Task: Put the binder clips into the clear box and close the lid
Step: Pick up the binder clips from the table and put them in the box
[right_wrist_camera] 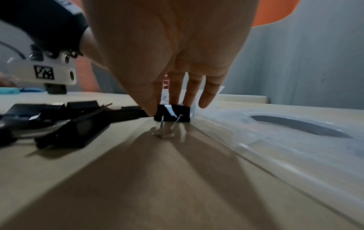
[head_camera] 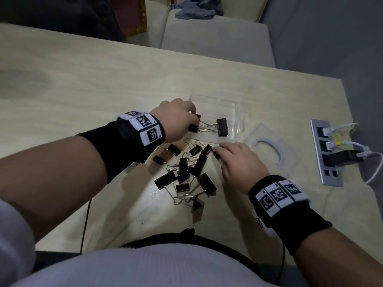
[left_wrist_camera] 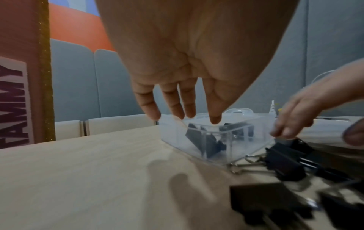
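The clear box [head_camera: 239, 112] stands open on the wooden table with a large black binder clip [head_camera: 222, 126] and smaller ones inside. My left hand [head_camera: 192, 116] hovers over the box's left rim. Its fingers [left_wrist_camera: 185, 109] point straight down and hold nothing. A pile of black binder clips [head_camera: 186, 172] lies just in front of the box. At the pile's right end my right hand [head_camera: 217, 151] pinches a small binder clip [right_wrist_camera: 172, 114] that sits on the table, thumb on one side and fingers behind. The clear lid [head_camera: 269, 146] lies flat, right of the box.
A metal socket panel [head_camera: 326, 152] with plugged cables is set into the table near its right edge. Pale chairs [head_camera: 217, 38] stand beyond the far edge. A thin black cable [head_camera: 85, 224] hangs at the near edge.
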A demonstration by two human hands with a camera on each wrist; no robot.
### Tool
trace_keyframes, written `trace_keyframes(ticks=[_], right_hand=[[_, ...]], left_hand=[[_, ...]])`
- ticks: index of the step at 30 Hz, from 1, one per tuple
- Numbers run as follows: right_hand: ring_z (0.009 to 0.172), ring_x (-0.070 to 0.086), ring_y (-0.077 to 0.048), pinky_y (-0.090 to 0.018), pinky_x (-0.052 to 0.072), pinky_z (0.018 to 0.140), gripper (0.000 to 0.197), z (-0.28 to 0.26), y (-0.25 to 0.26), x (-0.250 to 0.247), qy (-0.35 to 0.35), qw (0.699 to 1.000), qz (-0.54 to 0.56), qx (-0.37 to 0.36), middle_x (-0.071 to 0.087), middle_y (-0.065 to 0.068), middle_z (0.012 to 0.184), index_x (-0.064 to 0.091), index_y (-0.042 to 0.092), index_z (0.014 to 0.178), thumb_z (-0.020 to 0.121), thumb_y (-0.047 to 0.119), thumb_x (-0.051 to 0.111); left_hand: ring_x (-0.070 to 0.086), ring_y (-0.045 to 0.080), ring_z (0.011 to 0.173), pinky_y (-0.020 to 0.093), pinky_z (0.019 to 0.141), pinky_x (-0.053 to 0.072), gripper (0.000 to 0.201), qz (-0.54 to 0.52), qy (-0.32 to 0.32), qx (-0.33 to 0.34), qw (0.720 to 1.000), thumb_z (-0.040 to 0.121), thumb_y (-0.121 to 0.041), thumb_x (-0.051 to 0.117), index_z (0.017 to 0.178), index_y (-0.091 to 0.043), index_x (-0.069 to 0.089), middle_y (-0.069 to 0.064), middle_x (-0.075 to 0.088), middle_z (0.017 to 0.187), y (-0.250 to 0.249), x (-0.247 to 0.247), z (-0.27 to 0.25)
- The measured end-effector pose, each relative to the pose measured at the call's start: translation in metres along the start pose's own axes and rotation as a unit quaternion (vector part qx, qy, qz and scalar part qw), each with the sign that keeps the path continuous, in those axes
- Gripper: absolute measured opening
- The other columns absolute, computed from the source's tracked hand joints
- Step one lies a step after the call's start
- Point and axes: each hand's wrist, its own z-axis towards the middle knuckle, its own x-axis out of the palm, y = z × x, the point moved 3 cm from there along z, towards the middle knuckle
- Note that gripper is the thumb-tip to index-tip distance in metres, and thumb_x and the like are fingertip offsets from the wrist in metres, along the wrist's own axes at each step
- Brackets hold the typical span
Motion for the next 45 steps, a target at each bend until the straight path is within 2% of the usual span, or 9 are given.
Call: trace_keyframes(ticks=[6, 9, 15, 19, 23, 29, 34, 39, 45], right_hand=[[0.101, 0.049, -0.031, -0.042, 0.05, 0.081, 0.04, 0.004, -0.003, 0.008, 0.065, 0.995, -0.034, 0.061, 0.046, -0.01, 0.118, 0.048, 0.021, 0.125, 0.086, 0.014, 0.052], [0.095, 0.055, -0.033, -0.041, 0.051, 0.073, 0.029, 0.003, -0.006, 0.006, 0.065, 0.993, -0.065, 0.077, 0.049, -0.011, 0.111, 0.051, 0.016, 0.115, 0.088, 0.026, 0.053], [0.102, 0.055, -0.03, -0.042, 0.05, 0.08, 0.035, -0.004, -0.014, -0.003, 0.063, 0.992, -0.038, 0.105, 0.053, -0.008, 0.117, 0.048, 0.02, 0.122, 0.091, 0.035, 0.048], [0.103, 0.054, -0.025, -0.04, 0.05, 0.082, 0.058, -0.016, -0.017, 0.002, 0.134, 0.99, -0.017, 0.046, 0.044, 0.001, 0.127, 0.035, 0.04, 0.134, 0.082, 0.023, 0.055], [0.09, 0.054, -0.022, -0.036, 0.049, 0.074, 0.063, -0.025, -0.02, 0.008, 0.126, 0.99, -0.053, 0.035, 0.045, 0.0, 0.115, 0.027, 0.048, 0.138, 0.085, 0.026, 0.053], [0.093, 0.053, -0.025, -0.038, 0.047, 0.075, 0.031, -0.027, -0.025, 0.004, 0.094, 0.99, -0.092, 0.047, 0.053, -0.002, 0.106, 0.051, 0.027, 0.113, 0.083, 0.036, 0.055], [0.103, 0.048, -0.021, -0.036, 0.038, 0.086, 0.045, -0.028, -0.021, 0.004, 0.068, 0.997, -0.044, -0.019, 0.051, 0.007, 0.116, 0.048, 0.037, 0.121, 0.081, 0.017, 0.055], [0.098, 0.053, -0.022, -0.034, 0.034, 0.079, 0.032, -0.032, -0.021, 0.005, 0.085, 0.993, -0.078, -0.029, 0.057, 0.005, 0.103, 0.053, 0.034, 0.115, 0.085, 0.026, 0.053], [0.1, 0.05, -0.02, -0.036, 0.039, 0.085, 0.048, -0.04, -0.011, 0.006, 0.073, 0.991, -0.055, -0.092, 0.053, 0.007, 0.117, 0.05, 0.038, 0.118, 0.077, 0.016, 0.06]], left_hand=[[0.055, 0.023, 0.104, 0.037, 0.082, 0.048, 0.028, -0.004, -0.013, 0.134, 0.991, 0.09, -0.035, 0.051, 0.115, -0.026, 0.06, -0.001, 0.058, 0.113, -0.027, 0.013, -0.036], [0.053, 0.022, 0.11, 0.039, 0.086, 0.047, 0.036, 0.015, 0.052, 0.183, 0.982, 0.088, -0.044, 0.053, 0.121, -0.029, 0.056, -0.002, 0.057, 0.116, -0.044, 0.03, -0.046], [0.049, 0.022, 0.113, 0.038, 0.085, 0.04, 0.044, 0.072, 0.008, 0.27, 0.96, 0.088, -0.038, 0.057, 0.131, -0.038, 0.048, -0.011, 0.054, 0.128, -0.072, 0.048, -0.052], [0.047, 0.023, 0.114, 0.04, 0.089, 0.039, 0.031, 0.107, 0.052, 0.247, 0.962, 0.092, -0.024, 0.054, 0.122, -0.03, 0.053, -0.009, 0.058, 0.118, -0.085, 0.055, -0.046], [0.05, 0.025, 0.107, 0.041, 0.09, 0.039, 0.03, 0.116, 0.043, 0.241, 0.963, 0.095, -0.022, 0.046, 0.124, -0.027, 0.051, -0.005, 0.062, 0.11, -0.086, 0.052, -0.043], [0.054, 0.029, 0.097, 0.042, 0.085, 0.035, 0.048, 0.132, 0.037, 0.274, 0.952, 0.089, -0.021, 0.05, 0.134, -0.036, 0.04, 0.001, 0.061, 0.101, -0.086, 0.054, -0.047], [0.054, 0.028, 0.1, 0.041, 0.086, 0.035, 0.043, 0.138, 0.038, 0.243, 0.959, 0.083, -0.033, 0.058, 0.125, -0.034, 0.048, 0.0, 0.06, 0.102, -0.081, 0.052, -0.046], [0.053, 0.027, 0.101, 0.041, 0.086, 0.036, 0.038, 0.128, 0.034, 0.201, 0.971, 0.086, -0.033, 0.055, 0.123, -0.027, 0.049, -0.001, 0.062, 0.106, -0.073, 0.051, -0.042], [0.057, 0.028, 0.094, 0.039, 0.085, 0.037, 0.041, 0.114, 0.05, 0.184, 0.975, 0.082, -0.031, 0.056, 0.12, -0.023, 0.044, 0.002, 0.06, 0.104, -0.073, 0.044, -0.039]])
